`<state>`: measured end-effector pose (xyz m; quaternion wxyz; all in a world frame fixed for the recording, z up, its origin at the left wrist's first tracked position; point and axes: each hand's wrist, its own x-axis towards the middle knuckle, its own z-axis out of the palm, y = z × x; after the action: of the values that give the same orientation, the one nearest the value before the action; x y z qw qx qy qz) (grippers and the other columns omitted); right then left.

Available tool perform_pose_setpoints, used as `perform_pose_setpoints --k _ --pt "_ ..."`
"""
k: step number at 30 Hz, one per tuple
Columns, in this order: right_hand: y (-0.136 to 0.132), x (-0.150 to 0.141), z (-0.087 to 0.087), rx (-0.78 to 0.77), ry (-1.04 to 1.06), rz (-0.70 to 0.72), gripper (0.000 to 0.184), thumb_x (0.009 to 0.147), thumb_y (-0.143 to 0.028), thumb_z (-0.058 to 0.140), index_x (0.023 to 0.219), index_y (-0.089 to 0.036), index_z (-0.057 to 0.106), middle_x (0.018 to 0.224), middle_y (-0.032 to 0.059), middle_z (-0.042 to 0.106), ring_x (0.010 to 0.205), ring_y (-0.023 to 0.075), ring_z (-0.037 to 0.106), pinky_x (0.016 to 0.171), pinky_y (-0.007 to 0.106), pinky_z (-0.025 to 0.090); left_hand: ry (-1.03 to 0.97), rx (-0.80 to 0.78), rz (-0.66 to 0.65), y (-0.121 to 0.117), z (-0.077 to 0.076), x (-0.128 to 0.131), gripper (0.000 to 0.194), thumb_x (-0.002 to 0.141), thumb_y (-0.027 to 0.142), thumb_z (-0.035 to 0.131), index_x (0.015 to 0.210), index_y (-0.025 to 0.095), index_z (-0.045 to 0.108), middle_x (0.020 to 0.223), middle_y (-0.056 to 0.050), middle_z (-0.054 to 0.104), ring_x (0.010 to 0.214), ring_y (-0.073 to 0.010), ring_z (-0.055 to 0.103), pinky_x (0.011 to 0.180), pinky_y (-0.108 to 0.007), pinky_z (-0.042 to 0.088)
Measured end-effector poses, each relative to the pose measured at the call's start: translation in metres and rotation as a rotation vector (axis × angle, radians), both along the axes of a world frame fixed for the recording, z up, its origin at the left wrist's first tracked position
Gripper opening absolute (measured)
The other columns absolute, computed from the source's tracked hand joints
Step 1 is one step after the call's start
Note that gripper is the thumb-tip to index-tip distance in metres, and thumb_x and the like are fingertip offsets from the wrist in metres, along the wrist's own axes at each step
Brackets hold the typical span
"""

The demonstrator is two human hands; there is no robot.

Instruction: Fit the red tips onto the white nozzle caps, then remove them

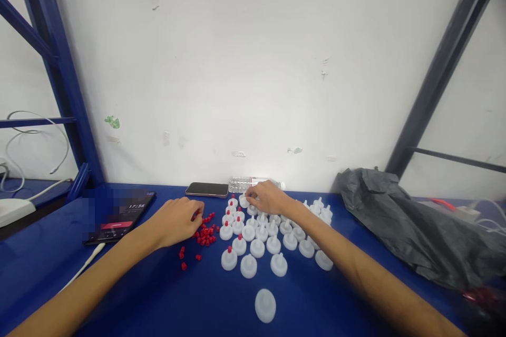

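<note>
My left hand [179, 221] is at the edge of a loose pile of small red caps [206, 236], its fingers curled together. Red shows between its thumb and fingers, seemingly one of the caps. Farther back, my right hand [266, 197] pinches at the top of a white nozzle lid [244, 201] in the back row; its fingertips partly cover the lid's tip. Many white nozzle lids [257, 248] stand upright in rough rows, and my right forearm hides some. Several at the left carry red caps on their tips, such as the front-left capped lid [229, 259].
A white lid [265, 305] lies apart near the front. Behind the rows are a dark phone [206, 189] and a clear bottle [239, 185] on its side. A lit phone [122, 218] with a cable is at left, a dark grey bag [411, 226] at right.
</note>
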<state>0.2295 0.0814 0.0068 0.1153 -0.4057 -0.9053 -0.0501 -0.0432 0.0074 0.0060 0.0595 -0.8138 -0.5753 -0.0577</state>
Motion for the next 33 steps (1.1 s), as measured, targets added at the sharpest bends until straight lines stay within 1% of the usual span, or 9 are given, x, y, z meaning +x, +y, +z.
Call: perform_pose_setpoints --k 4,8,11,17,19,21,24,27,33 --pt "-0.004 -0.002 0.002 0.038 -0.021 -0.039 0.028 0.094 -0.033 0.051 0.086 -0.017 0.074 0.083 0.0094 0.075 0.085 0.0242 0.069 0.082 0.032 0.042 0.000 0.005 -0.014 -0.002 0.001 0.001 0.021 0.086 0.026 0.044 0.078 0.023 0.063 0.074 -0.005 0.070 0.071 -0.0250 0.063 0.057 -0.031 0.028" --pt "-0.010 -0.004 0.012 0.045 0.023 -0.043 0.031 0.098 -0.033 0.046 0.097 -0.017 0.072 0.088 0.0097 0.075 0.089 0.0243 0.067 0.086 0.035 0.040 -0.006 -0.008 -0.039 -0.004 0.001 0.001 0.018 0.084 0.022 0.046 0.075 0.023 0.062 0.072 -0.005 0.070 0.070 -0.0250 0.063 0.057 -0.031 0.028" --pt "-0.018 -0.003 0.028 0.006 0.058 -0.001 0.028 0.098 -0.030 0.046 0.101 -0.017 0.071 0.093 0.0094 0.075 0.090 0.0229 0.066 0.084 0.033 0.041 -0.015 -0.017 -0.052 -0.005 0.001 0.001 0.016 0.084 0.023 0.048 0.075 0.023 0.062 0.072 -0.004 0.070 0.068 -0.0244 0.063 0.056 -0.031 0.028" --pt "-0.049 -0.003 0.063 -0.287 0.009 0.229 0.020 0.087 -0.035 0.066 0.104 -0.026 0.071 0.085 -0.0021 0.075 0.072 0.0128 0.067 0.063 0.022 0.045 -0.045 0.026 -0.075 -0.007 0.003 0.004 0.017 0.086 0.024 0.046 0.078 0.024 0.061 0.069 -0.003 0.069 0.064 -0.0227 0.061 0.056 -0.030 0.026" --pt "-0.060 -0.009 0.065 -0.421 -0.043 0.293 0.024 0.082 -0.031 0.071 0.105 -0.026 0.071 0.084 -0.0030 0.074 0.069 0.0123 0.066 0.060 0.021 0.044 -0.054 0.048 -0.083 -0.009 0.005 0.006 0.019 0.088 0.024 0.044 0.077 0.024 0.060 0.068 -0.002 0.068 0.063 -0.0221 0.060 0.056 -0.030 0.025" --pt "-0.068 -0.018 0.061 -0.467 -0.114 0.306 0.023 0.080 -0.023 0.072 0.103 -0.024 0.071 0.082 -0.0026 0.074 0.069 0.0123 0.065 0.057 0.021 0.042 -0.062 0.068 -0.095 -0.010 0.007 0.009 0.021 0.089 0.025 0.043 0.075 0.023 0.059 0.066 -0.002 0.067 0.062 -0.0215 0.059 0.056 -0.030 0.024" --pt "-0.073 -0.028 0.052 -0.413 -0.187 0.310 0.015 0.078 -0.013 0.070 0.090 -0.021 0.073 0.082 -0.0019 0.073 0.071 0.0123 0.064 0.058 0.020 0.040 -0.076 0.092 -0.115 -0.013 0.009 0.013 0.021 0.090 0.026 0.043 0.076 0.023 0.058 0.063 -0.001 0.066 0.061 -0.0206 0.058 0.056 -0.030 0.024" --pt "-0.073 -0.028 0.052 -0.343 -0.149 0.336 0.006 0.080 -0.015 0.069 0.082 -0.021 0.070 0.081 -0.0022 0.072 0.072 0.0123 0.063 0.061 0.021 0.040 -0.097 0.107 -0.132 -0.016 0.011 0.017 0.022 0.093 0.029 0.041 0.080 0.023 0.058 0.063 0.000 0.065 0.060 -0.0200 0.058 0.057 -0.030 0.026" --pt "-0.077 -0.014 0.070 -0.217 0.042 0.305 0.007 0.092 -0.026 0.056 0.094 -0.021 0.060 0.081 -0.0006 0.069 0.071 0.0133 0.059 0.061 0.024 0.039 -0.195 0.130 -0.246 -0.031 0.021 0.024 0.027 0.099 0.034 0.030 0.093 0.023 0.054 0.070 0.001 0.065 0.064 -0.0189 0.059 0.063 -0.031 0.034"
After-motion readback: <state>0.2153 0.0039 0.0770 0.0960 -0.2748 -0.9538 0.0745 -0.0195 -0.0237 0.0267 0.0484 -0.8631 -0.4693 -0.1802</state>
